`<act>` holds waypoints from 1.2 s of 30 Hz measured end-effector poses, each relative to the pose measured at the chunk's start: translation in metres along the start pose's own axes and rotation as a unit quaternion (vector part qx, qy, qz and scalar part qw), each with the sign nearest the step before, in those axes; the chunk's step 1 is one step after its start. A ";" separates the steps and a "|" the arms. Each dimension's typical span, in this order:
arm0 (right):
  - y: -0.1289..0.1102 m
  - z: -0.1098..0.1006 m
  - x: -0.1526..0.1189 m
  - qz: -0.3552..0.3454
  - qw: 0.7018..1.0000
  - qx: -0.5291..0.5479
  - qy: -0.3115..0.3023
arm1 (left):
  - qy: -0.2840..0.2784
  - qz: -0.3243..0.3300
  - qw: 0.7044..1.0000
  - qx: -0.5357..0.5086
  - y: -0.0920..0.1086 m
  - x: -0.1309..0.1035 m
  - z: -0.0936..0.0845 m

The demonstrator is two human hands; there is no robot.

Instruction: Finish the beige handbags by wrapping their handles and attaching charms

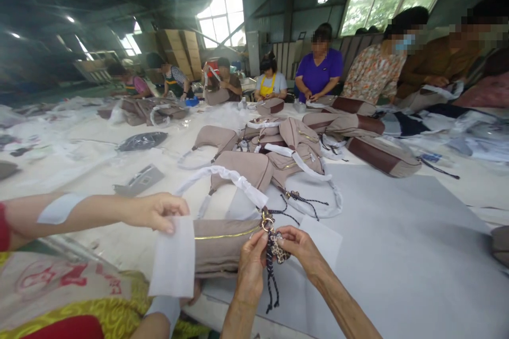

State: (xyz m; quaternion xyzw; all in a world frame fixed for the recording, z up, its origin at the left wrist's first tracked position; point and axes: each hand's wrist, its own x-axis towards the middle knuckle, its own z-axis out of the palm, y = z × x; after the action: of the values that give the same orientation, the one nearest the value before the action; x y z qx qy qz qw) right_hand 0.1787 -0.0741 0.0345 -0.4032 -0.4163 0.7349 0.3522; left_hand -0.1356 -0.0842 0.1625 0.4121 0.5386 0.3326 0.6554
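Note:
A taupe handbag (222, 246) with a gold zipper lies in front of me, its strap (238, 183) wrapped in white material. From a gold ring (267, 224) at the bag's end hang a leopard-print charm (281, 252) and a dark braided cord (272, 286). My left hand (251, 255) is closed in a pinch at the charm's upper left, under the ring. With thumb and fingers, my right hand (297, 246) grips the charm from the right. The exact contact of the left fingertips is partly hidden.
At left, a co-worker's hand (169, 212) holds a white sheet (173, 259) over the bag's far end. Several taupe bags (242, 169) are piled ahead. A grey sheet (397, 254) covers the table at right. Several people sit or stand along the far side.

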 end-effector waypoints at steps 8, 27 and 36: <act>0.000 -0.001 -0.002 0.046 0.998 0.041 0.008 | -0.201 -0.023 0.928 0.313 0.002 0.042 -0.041; 0.019 0.020 -0.003 -0.051 0.987 -0.058 0.144 | -0.098 0.012 0.985 0.139 -0.016 0.005 -0.036; -0.001 -0.001 0.022 -0.083 0.987 -0.123 0.058 | -0.040 0.036 0.985 0.164 -0.007 -0.001 -0.053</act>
State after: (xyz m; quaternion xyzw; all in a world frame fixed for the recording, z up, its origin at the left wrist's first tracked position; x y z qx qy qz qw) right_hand 0.1701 -0.0548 0.0286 -0.4494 -0.5147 0.6216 0.3832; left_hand -0.1881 -0.0783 0.1526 0.5460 0.5444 0.2463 0.5873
